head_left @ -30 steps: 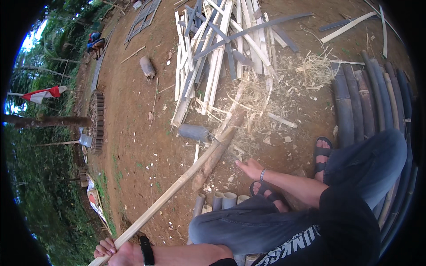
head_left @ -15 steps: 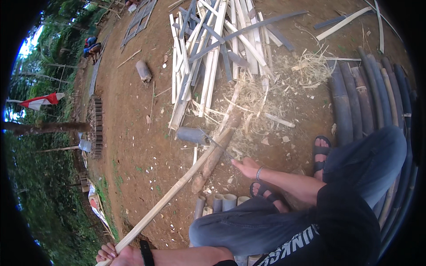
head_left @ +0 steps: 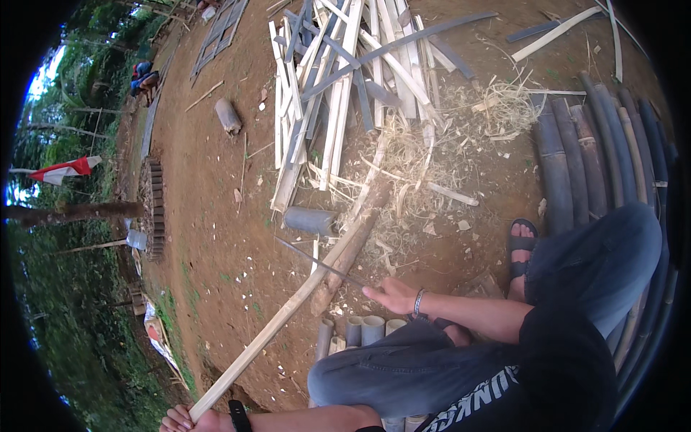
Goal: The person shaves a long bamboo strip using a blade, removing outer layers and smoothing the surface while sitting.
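My left hand [head_left: 188,420] is closed around the near end of a long pale bamboo strip [head_left: 248,353], at the lower left. That strip slants up and away, and its far part rests along a brown log [head_left: 350,248] lying on the ground. In my right hand [head_left: 392,296] is a long thin-bladed knife [head_left: 322,264]; its handle is mostly hidden by the fingers. The blade lies across the strip near the log's close end, its tip pointing to the far left. Pale shavings [head_left: 410,169] surround the log's far end.
A heap of split bamboo strips [head_left: 345,93] lies beyond the log. Dark bamboo poles [head_left: 554,173] are lined up at the right. Short cut bamboo tubes [head_left: 372,330] stand by my knee, and a short bamboo section [head_left: 309,220] lies left of the log. A person [head_left: 146,78] is far off at the upper left.
My right hand has come closer to me, bringing the knife down along the strip toward my left hand. The blade now reaches farther across to the left. My left hand keeps its hold.
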A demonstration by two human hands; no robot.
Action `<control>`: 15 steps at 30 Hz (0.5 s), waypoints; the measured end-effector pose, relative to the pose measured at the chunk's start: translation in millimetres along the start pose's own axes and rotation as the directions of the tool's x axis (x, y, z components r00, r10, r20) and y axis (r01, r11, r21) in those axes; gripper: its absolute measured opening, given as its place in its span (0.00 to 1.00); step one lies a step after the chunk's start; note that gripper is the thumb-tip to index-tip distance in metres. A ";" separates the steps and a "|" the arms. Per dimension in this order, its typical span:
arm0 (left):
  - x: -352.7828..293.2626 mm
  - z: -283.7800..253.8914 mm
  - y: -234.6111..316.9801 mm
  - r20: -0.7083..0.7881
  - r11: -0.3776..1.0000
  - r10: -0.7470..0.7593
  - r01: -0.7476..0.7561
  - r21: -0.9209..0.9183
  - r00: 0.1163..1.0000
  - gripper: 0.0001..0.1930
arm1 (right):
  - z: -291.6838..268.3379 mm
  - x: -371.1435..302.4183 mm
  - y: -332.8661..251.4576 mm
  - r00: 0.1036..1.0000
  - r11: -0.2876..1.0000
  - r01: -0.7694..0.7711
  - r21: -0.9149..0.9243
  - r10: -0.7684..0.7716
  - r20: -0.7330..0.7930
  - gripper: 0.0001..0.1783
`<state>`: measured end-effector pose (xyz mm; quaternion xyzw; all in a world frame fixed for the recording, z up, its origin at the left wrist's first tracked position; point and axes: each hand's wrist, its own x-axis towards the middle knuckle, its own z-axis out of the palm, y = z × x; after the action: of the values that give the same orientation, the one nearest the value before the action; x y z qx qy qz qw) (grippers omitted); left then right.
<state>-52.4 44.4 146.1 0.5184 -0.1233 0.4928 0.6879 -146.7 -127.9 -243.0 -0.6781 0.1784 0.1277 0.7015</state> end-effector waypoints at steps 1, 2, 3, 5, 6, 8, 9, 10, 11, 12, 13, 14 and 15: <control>1.8 -0.3 0.4 0.004 1.000 -0.008 0.008 -0.010 1.000 0.31 | -1.6 -4.4 -7.5 0.999 0.999 0.040 -0.007 -0.039 0.033 0.43; 2.8 -2.2 0.8 0.006 1.000 -0.011 0.011 -0.005 1.000 0.31 | -4.3 7.9 9.7 0.999 0.998 0.054 -0.016 -0.054 0.001 0.44; 2.6 -1.5 -0.4 0.012 1.000 -0.018 0.018 -0.012 1.000 0.31 | -13.4 29.4 33.1 0.998 0.999 -0.032 0.004 0.032 -0.060 0.44; 1.6 1.3 -0.6 0.019 0.999 -0.033 0.034 -0.019 0.999 0.31 | -31.4 63.2 72.8 0.962 0.976 -0.210 0.058 0.216 -0.164 0.44; 1.6 -0.5 0.9 0.017 0.999 -0.032 0.032 -0.014 0.999 0.31 | -33.1 66.4 72.7 0.952 0.966 -0.250 0.066 0.258 -0.167 0.45; 1.1 2.0 0.9 0.010 1.000 -0.006 0.006 -0.006 1.000 0.31 | -35.5 70.5 59.7 0.924 0.941 -0.326 0.090 0.337 -0.183 0.45; -0.9 4.5 0.4 0.003 1.000 0.020 -0.020 0.004 1.000 0.31 | -29.6 68.5 52.9 0.948 0.964 -0.259 0.064 0.267 -0.174 0.44; -2.9 4.2 -0.3 -0.002 0.999 0.039 -0.039 0.025 0.999 0.31 | -18.0 56.2 45.9 0.966 0.978 -0.203 0.038 0.207 -0.158 0.43; -2.1 2.5 -0.9 -0.003 1.000 0.019 -0.019 0.016 1.000 0.31 | -12.7 45.3 36.4 0.981 0.991 -0.134 0.011 0.134 -0.141 0.42; 0.4 -0.3 -1.2 -0.005 1.000 0.001 -0.001 0.006 1.000 0.31 | -15.2 29.4 25.7 0.995 0.997 -0.071 -0.031 0.069 -0.078 0.42; 2.7 -0.6 -0.8 0.003 1.000 -0.027 0.027 -0.005 1.000 0.31 | -19.7 27.3 33.0 0.992 0.995 -0.093 -0.025 0.090 -0.084 0.42; 4.6 -1.4 -0.7 0.014 0.999 -0.033 0.033 -0.013 0.999 0.31 | -27.3 31.6 45.8 0.991 0.994 -0.107 -0.023 0.104 -0.089 0.43; 6.2 -2.9 -1.9 0.025 0.999 -0.039 0.040 -0.023 0.999 0.31 | -36.3 38.1 57.8 0.988 0.992 -0.121 -0.021 0.118 -0.094 0.43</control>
<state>-48.9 50.2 147.9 0.5189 -0.1274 0.4711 0.7018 -139.5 -163.7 -312.0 -0.6805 0.2495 0.1401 0.6745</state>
